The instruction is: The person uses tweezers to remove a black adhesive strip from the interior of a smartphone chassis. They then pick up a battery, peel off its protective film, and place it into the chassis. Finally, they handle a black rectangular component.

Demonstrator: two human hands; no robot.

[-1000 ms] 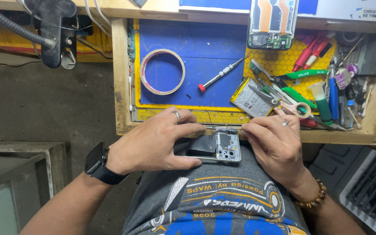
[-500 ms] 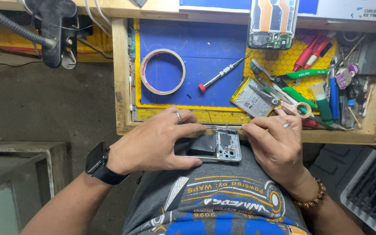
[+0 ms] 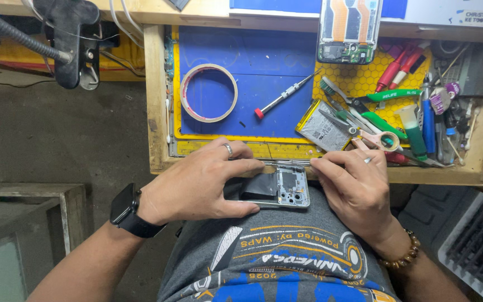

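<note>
- Phone frame (image 3: pixel 279 189) lay on the person's lap, just below the table (image 3: pixel 155 100) edge, long axis running L–R, camera end toward R.
- Left hand (image 3: pixel 197 182) covered its L part, grip clamped: thumb on near edge, fingers over far edge.
- Right hand (image 3: pixel 356 187) touched the R end w/ fingertips pinched at the far corner.
- Both hands equally near the frame.

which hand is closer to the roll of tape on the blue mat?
Left. The left hand sits just below the tape roll, gripping the opened phone. The right hand holds the phone's other end, farther right, below the scissors.
</note>
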